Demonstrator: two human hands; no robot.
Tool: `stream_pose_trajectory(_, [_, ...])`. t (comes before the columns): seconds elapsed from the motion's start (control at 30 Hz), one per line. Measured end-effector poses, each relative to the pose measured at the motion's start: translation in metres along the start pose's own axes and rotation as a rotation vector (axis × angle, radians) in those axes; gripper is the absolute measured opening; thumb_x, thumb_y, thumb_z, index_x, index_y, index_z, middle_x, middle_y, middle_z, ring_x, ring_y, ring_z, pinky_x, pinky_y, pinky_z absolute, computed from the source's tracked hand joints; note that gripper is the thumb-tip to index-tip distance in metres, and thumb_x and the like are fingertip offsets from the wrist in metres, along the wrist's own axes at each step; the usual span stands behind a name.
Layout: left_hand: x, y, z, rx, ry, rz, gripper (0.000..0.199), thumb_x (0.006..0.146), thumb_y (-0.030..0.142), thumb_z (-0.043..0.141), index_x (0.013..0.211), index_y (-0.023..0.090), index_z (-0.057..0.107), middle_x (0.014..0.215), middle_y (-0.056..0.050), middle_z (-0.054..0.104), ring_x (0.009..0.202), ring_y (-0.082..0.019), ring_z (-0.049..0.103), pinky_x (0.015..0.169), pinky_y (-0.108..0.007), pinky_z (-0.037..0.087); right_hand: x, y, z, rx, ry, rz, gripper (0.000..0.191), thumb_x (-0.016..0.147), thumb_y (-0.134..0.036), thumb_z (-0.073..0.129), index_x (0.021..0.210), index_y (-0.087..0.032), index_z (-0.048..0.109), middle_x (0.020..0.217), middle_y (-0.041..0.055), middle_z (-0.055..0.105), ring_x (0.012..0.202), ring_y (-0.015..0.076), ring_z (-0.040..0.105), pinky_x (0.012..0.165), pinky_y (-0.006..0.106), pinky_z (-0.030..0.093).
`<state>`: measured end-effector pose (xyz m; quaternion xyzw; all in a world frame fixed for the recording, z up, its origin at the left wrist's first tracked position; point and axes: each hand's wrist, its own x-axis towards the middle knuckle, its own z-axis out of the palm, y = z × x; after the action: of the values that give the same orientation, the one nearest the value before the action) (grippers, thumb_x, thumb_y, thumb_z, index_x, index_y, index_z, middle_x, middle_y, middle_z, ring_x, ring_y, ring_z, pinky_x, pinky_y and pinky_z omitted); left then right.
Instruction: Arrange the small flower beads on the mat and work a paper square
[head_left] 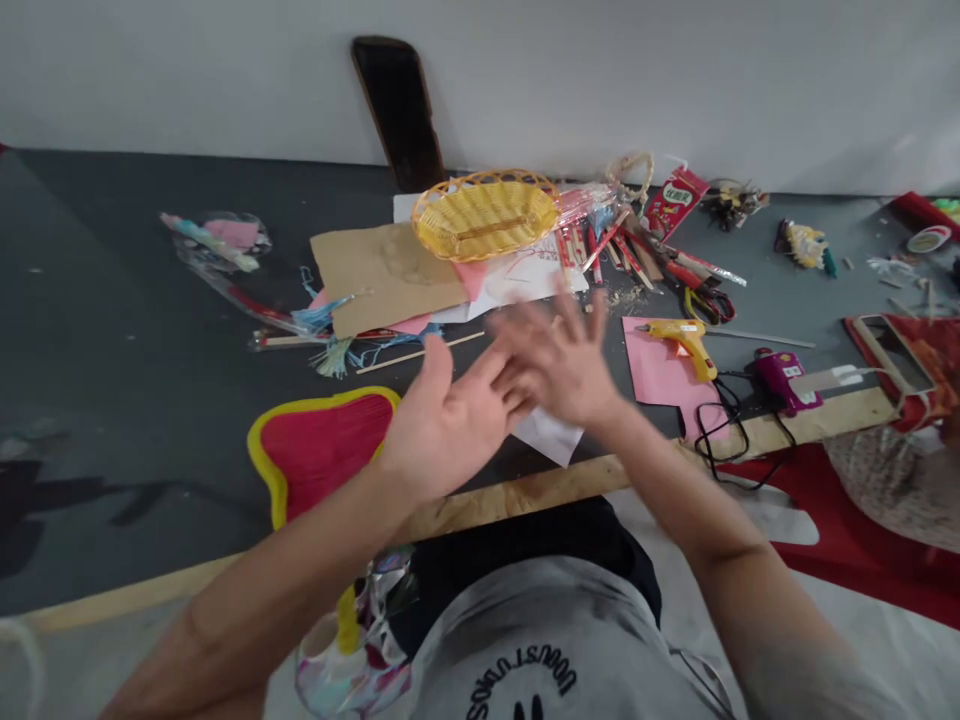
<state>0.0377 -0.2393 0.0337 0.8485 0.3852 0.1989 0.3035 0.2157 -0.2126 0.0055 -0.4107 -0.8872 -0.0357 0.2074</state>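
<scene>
Both hands hang over the table's front edge, palms partly showing. My left hand has its thumb and fingers spread and holds nothing. Just right of it, my right hand is open too, its fingers apart and blurred by motion; they overlap the left fingertips, and whether they touch I cannot tell. Below the hands lies a white paper. Left of my left hand is a red piece with a yellow rim. A thin wooden stick lies beyond the left thumb.
A yellow woven basket sits on brown card at the back. To the right are a yellow glue gun on pink paper, scissors, a purple device with black cable, and a red carton. A dark phone leans on the wall.
</scene>
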Motion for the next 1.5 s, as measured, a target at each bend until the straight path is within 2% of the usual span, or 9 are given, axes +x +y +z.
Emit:
stream_pose_trajectory(0.03, [-0.008,-0.003,0.000,-0.048,-0.023,0.021,0.065,0.106,0.032,0.025,0.160,0.030,-0.011,0.162,-0.014,0.035,0.135,-0.018,0.054,0.104,-0.043,0.050,-0.006,0.015,-0.002,-0.043,0.027,0.188,0.051,0.102,-0.048,0.038,0.151,-0.035,0.040,0.157,0.0042,0.044,0.156,0.0357,0.013,0.120,0.072,0.006])
stream_pose_trajectory(0.1, [-0.023,-0.012,0.003,-0.004,0.010,0.002,0.058,0.106,0.033,0.025,0.161,0.022,0.010,0.161,-0.016,0.036,0.142,-0.020,0.046,0.108,-0.040,0.047,-0.026,0.040,-0.007,-0.052,-0.018,0.336,0.057,0.100,-0.039,0.043,0.155,-0.026,0.034,0.162,0.0104,0.035,0.156,0.0394,0.008,0.117,0.075,0.009])
stream_pose_trajectory(0.17, [-0.030,-0.022,0.012,0.037,-0.023,0.006,0.048,0.103,0.036,0.040,0.145,0.017,0.049,0.156,-0.017,0.044,0.144,-0.027,0.042,0.115,-0.048,0.039,-0.051,0.049,-0.008,-0.004,-0.113,0.258,0.053,0.099,-0.033,0.047,0.150,-0.024,0.041,0.160,0.0109,0.038,0.155,0.0394,0.015,0.117,0.073,0.016])
stream_pose_trajectory(0.23, [-0.028,-0.031,0.025,0.228,-0.111,0.102,0.041,0.102,0.036,0.042,0.131,0.016,0.063,0.149,-0.015,0.054,0.143,-0.030,0.044,0.119,-0.054,0.031,-0.072,0.045,-0.006,0.053,-0.180,0.198,0.042,0.097,-0.026,0.049,0.139,-0.024,0.055,0.157,0.0114,0.043,0.152,0.0390,0.023,0.115,0.072,0.025])
stream_pose_trajectory(0.4, [-0.016,-0.044,0.047,0.447,-0.177,0.290,0.052,0.099,0.053,0.045,0.134,0.019,0.062,0.144,-0.012,0.060,0.138,-0.028,0.050,0.123,-0.057,0.014,-0.064,0.035,0.002,0.229,-0.057,0.166,0.029,0.096,-0.020,0.051,0.122,-0.019,0.065,0.130,0.0142,0.065,0.133,0.0308,0.049,0.107,0.054,0.048])
stream_pose_trajectory(0.57, [-0.025,-0.052,0.040,0.465,-0.133,0.224,0.048,0.098,0.054,0.045,0.129,0.023,0.065,0.139,-0.009,0.064,0.130,-0.027,0.056,0.121,-0.063,-0.002,-0.017,0.043,0.014,0.261,-0.114,0.131,0.021,0.097,-0.018,0.051,0.107,-0.020,0.070,0.101,0.0088,0.075,0.098,0.0245,0.063,0.094,0.045,0.052])
stream_pose_trajectory(0.87, [-0.031,-0.045,0.038,0.414,-0.131,0.124,0.046,0.090,0.050,0.063,0.126,0.021,0.065,0.135,-0.015,0.064,0.130,-0.029,0.054,0.118,-0.063,0.020,0.000,0.037,0.037,0.068,-0.211,0.265,0.015,0.095,-0.030,0.060,0.093,-0.019,0.069,0.092,0.0074,0.074,0.091,0.0245,0.063,0.084,0.037,0.050])
stream_pose_trajectory(1.13, [-0.037,-0.041,0.038,0.411,-0.089,0.031,0.046,0.086,0.050,0.068,0.127,0.029,0.067,0.141,-0.009,0.062,0.135,-0.034,0.048,0.118,-0.068,0.018,0.001,0.038,0.014,0.239,-0.040,0.272,0.007,0.094,-0.022,0.058,0.092,-0.023,0.065,0.088,0.0040,0.073,0.084,0.0193,0.067,0.080,0.032,0.052])
stream_pose_trajectory(1.5, [-0.039,-0.047,0.029,0.453,-0.039,0.076,0.028,0.090,0.045,0.064,0.109,0.026,0.071,0.120,-0.006,0.071,0.123,-0.032,0.055,0.117,-0.066,0.019,-0.014,0.023,0.028,0.401,-0.375,0.064,0.012,0.098,-0.022,0.053,0.094,-0.019,0.064,0.089,0.0054,0.072,0.081,0.0157,0.067,0.075,0.027,0.052])
